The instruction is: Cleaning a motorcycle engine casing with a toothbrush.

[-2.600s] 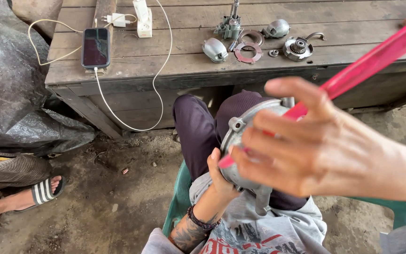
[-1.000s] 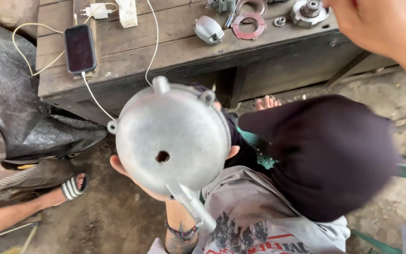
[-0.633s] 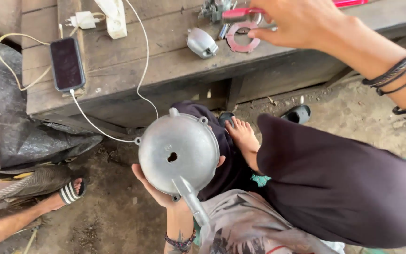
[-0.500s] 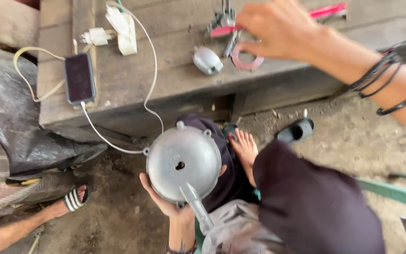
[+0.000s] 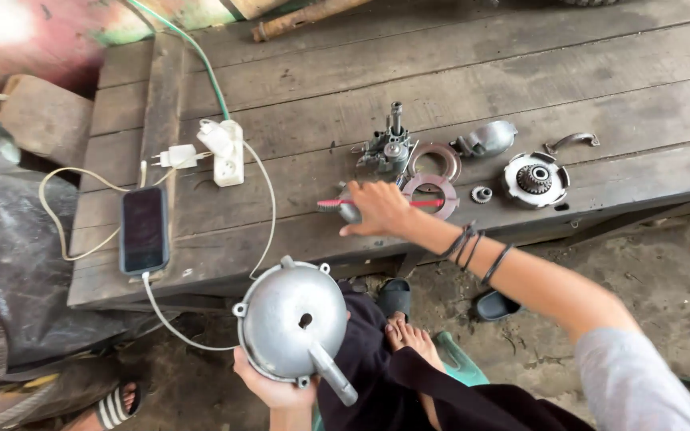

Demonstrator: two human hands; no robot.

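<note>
far left on the wooden counter (image 5: 521,48), a dark phone (image 5: 144,230) lying flat on a white cable, with a white power strip (image 5: 228,152) just beyond. lower down, off the counter's front edge, left hand (image 5: 269,389) cupped under a round grey metal cover (image 5: 295,322), grip closed on its lower rim, stub handle pointing down-right, small hole in its face. further right, right hand (image 5: 377,209) stretched onto the counter, palm down, fingers curled over a red-handled tool (image 5: 337,204) lying across the planks, a small grey part half hidden under it; cannot tell whether the grip is closed tight. beside it a reddish ring gasket (image 5: 434,191), a carburettor body (image 5: 386,148) behind, then a small bearing (image 5: 481,194), a toothed clutch disc (image 5: 534,179) and a curved bracket (image 5: 572,141)
</note>
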